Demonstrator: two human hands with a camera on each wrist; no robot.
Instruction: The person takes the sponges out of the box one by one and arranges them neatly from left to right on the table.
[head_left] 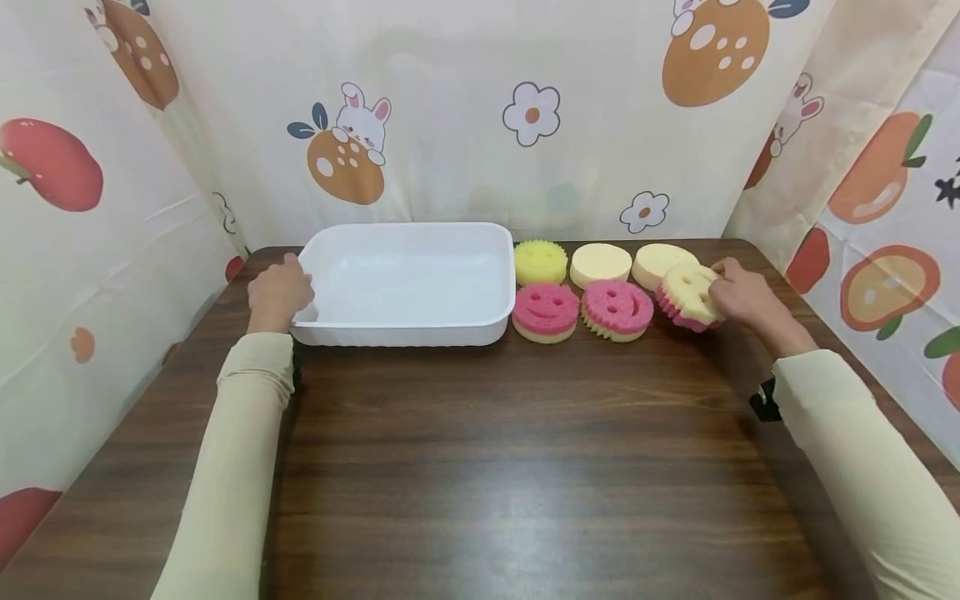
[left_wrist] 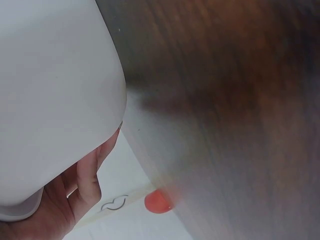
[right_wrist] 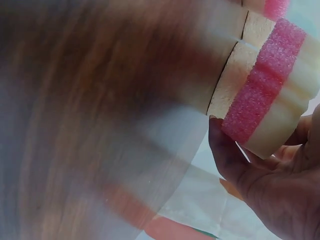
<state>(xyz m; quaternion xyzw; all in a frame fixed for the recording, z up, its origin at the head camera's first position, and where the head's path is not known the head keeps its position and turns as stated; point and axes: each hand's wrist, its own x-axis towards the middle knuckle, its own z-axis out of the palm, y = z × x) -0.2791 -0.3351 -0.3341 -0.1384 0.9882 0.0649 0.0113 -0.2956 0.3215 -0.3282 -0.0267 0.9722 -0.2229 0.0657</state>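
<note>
A white plastic tub (head_left: 408, 337) stands at the back of the dark wooden table (head_left: 480, 467). My left hand (head_left: 279, 292) grips its left rim; the left wrist view shows the fingers (left_wrist: 87, 177) curled under the tub's corner (left_wrist: 55, 100). Right of the tub lie round smiley sponges: a yellow one (head_left: 540, 262), two pink ones (head_left: 545, 311) (head_left: 617, 309) and two cream ones (head_left: 600, 265) (head_left: 654, 260). My right hand (head_left: 742, 293) grips a cream-faced sponge with a pink layer (head_left: 688, 296), tilted up on its edge. In the right wrist view that sponge (right_wrist: 270, 95) sits between thumb and fingers.
Printed curtains with fruit and rabbits (head_left: 480, 108) close in the table at the back and both sides. The wide front half of the table carries nothing. The table's left edge (left_wrist: 150, 185) lies just beside the tub.
</note>
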